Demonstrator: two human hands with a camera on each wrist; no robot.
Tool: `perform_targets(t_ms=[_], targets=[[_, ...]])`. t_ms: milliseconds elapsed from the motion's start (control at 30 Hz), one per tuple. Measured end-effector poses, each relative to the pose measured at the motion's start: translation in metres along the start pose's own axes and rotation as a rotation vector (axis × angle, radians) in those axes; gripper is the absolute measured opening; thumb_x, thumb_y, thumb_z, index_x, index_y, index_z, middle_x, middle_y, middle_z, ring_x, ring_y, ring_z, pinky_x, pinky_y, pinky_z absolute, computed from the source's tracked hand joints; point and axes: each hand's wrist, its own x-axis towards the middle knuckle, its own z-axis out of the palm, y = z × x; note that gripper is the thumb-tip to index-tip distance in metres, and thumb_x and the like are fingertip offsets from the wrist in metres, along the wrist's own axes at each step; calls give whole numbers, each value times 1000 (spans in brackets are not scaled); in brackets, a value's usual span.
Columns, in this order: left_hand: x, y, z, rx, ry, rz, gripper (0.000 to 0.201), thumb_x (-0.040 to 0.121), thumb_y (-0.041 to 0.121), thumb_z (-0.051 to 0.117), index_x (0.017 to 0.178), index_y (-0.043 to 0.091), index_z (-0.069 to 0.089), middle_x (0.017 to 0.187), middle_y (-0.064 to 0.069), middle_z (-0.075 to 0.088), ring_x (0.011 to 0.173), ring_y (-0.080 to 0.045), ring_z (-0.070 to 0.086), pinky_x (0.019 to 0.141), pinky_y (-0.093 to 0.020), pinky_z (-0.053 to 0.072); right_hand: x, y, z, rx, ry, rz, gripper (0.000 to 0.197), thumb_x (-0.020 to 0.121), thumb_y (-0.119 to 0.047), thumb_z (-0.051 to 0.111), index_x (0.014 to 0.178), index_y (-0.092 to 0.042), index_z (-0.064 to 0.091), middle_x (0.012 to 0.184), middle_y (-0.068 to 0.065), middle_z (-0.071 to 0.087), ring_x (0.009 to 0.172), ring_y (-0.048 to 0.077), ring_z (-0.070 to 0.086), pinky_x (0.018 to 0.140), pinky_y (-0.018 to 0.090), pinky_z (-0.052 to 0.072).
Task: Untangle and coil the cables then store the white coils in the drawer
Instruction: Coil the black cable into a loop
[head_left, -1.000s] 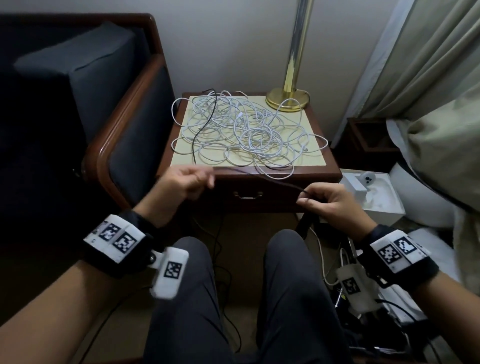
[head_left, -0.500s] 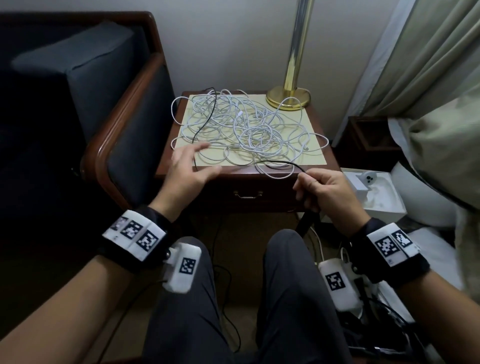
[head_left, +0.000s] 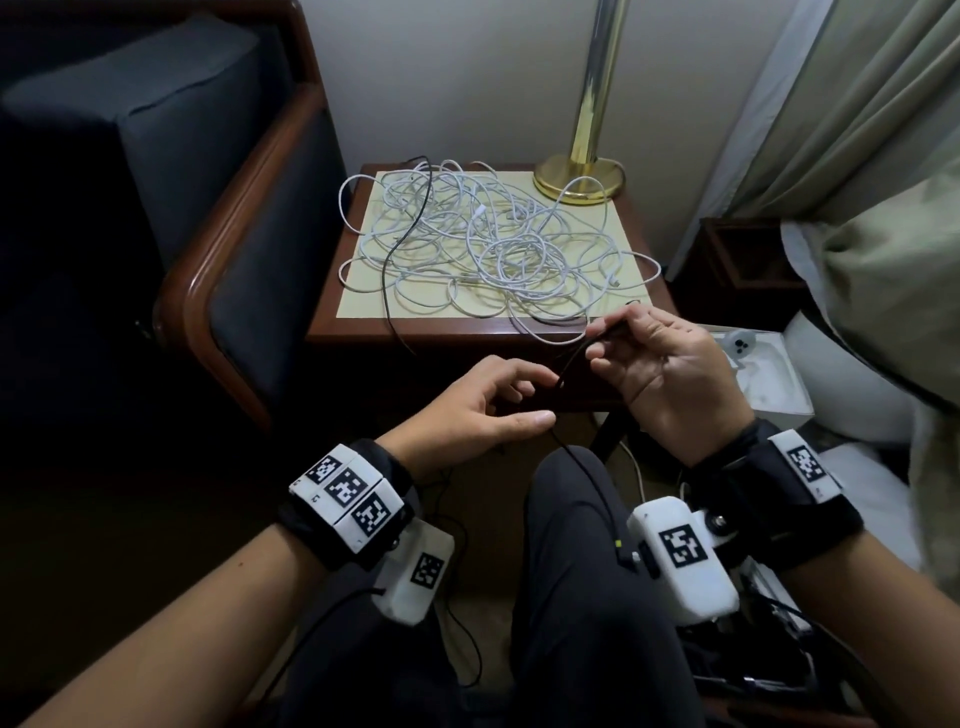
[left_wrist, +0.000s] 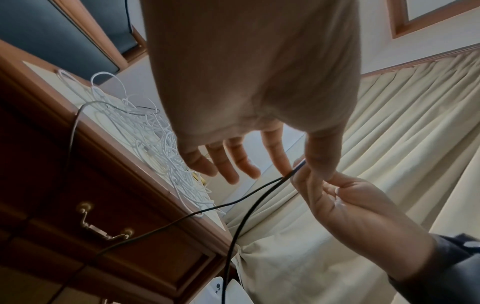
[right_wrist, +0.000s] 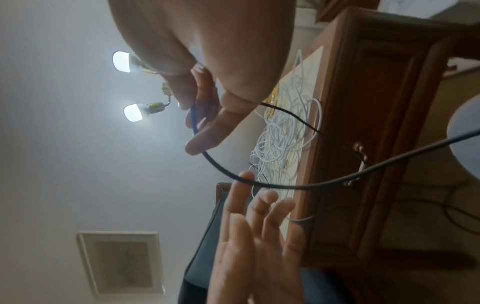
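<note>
A big messy pile of thin white cables lies on the small brown wooden bench with the pale yellow top. The pile covers most of the top, from the back left corner to the front right corner. A few loops hang over the front edge. A thin black cable runs through the left side of the pile, drops over the front edge, and comes up to the hands.

The right hand is just in front of the bench's front right corner. Its thumb and first fingers pinch the black cable near one end. The other fingers are loosely bent. The left hand is beside it, a little lower, in front of the closed drawer with the brass handle. Its fingers are spread and mostly straight. The black cable passes right by its fingertips, but they do not grip it.

The cables look light, soft and bendy. They will snag on each other if pulled hard. I think it is best to hold one near its plug end and feed it out slowly through the loops, with the other hand keeping the pile down. The white cables are still all tangled, so none are coiled yet.

A gold metal lamp base stands on the back right corner of the bench.
</note>
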Motion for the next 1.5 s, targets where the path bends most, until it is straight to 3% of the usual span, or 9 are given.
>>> perform_targets(t_ms=[167, 333, 533, 633, 800, 900, 1000, 1267, 1500], targets=[[-7, -4, 6, -231, -36, -33, 16, 95, 16, 56, 97, 0, 55, 90, -8, 63, 85, -10, 60, 84, -23, 46, -5, -5, -3, -37, 12, -6, 25, 98, -10, 39, 83, 2, 55, 74, 12, 66, 59, 18, 66, 53, 22, 54], [-27, -14, -21, -375, 131, -146, 14, 95, 18, 54, 84, 10, 50, 54, 8, 41, 46, -7, 40, 52, -20, 41, -4, -9, -30, -183, 272, 25, 27, 97, -11, 43, 74, -3, 56, 62, 10, 64, 50, 19, 65, 48, 22, 53], [-36, -19, -50, -442, 313, -201, 21, 100, 18, 43, 83, 11, 53, 55, 7, 27, 45, -4, 20, 37, -14, 17, -4, 13, -54, -450, 407, 157, 17, 95, -11, 52, 80, -3, 54, 70, 18, 56, 46, 21, 63, 45, 24, 52], [-33, -6, -39, -362, 246, -206, 19, 92, 27, 51, 82, 12, 58, 55, 6, 27, 46, -6, 19, 39, -15, 16, -6, 31, -43, -645, 302, 85, 11, 88, -6, 62, 88, -14, 55, 88, 15, 62, 69, 21, 66, 60, 27, 54], [-23, 16, -7, -367, 49, -156, 21, 91, 32, 61, 84, 12, 58, 54, 12, 32, 45, -2, 24, 42, -13, 20, -20, 56, -17, -792, -267, -25, 57, 65, -15, 74, 118, -17, 53, 117, -3, 62, 115, 9, 57, 96, 24, 45], [-20, 22, -3, -433, 23, -131, 21, 91, 29, 60, 83, 10, 59, 51, 12, 33, 44, -3, 23, 42, -16, 19, -20, 65, -17, -827, -270, -13, 26, 69, -12, 75, 88, -20, 60, 82, -7, 64, 82, 11, 60, 77, 32, 48], [-25, 18, -14, -523, 80, -159, 29, 87, 30, 56, 60, 20, 56, 49, 7, 24, 40, -6, 18, 38, -18, 14, -17, 66, -37, -866, -124, -101, 29, 73, -3, 73, 65, -19, 49, 61, -5, 49, 59, 9, 44, 58, 26, 37], [-55, -19, -65, -896, 359, -285, 35, 94, 33, 42, 62, 20, 44, 50, 8, 14, 35, -3, 15, 37, -19, 11, 2, 52, -77, -1081, -2, -192, 29, 77, -3, 74, 69, -21, 52, 63, -4, 53, 56, 4, 45, 58, 22, 38], [-60, -30, -87, -1128, 562, -137, 34, 98, 35, 33, 72, 22, 50, 46, 10, 21, 38, -7, 13, 40, -16, 16, 6, 54, -98, -1132, 96, -145, 29, 76, -10, 78, 65, -18, 52, 62, -1, 53, 61, 17, 50, 60, 29, 41]])
